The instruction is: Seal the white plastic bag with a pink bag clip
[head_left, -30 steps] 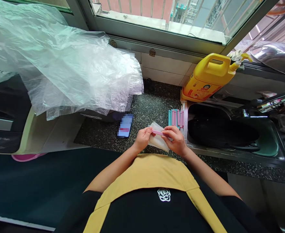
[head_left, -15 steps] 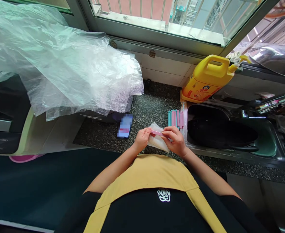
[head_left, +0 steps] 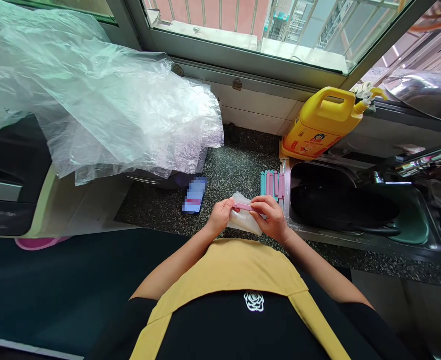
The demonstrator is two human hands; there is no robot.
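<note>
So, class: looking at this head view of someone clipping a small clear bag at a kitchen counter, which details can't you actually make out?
- Pink clip: its ends lie under the left hand and right hand.
- Clear bag: contents too faint to tell.
- Flat object on the counter: blurred out.
- Yellow jug label: too small to read.
- Machine at left: covered by plastic sheeting, cut by the edge.

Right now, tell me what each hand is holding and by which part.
Both hands hold a pink clip across a small clear bag: left hand pinches its left end, right hand its right end.
</note>
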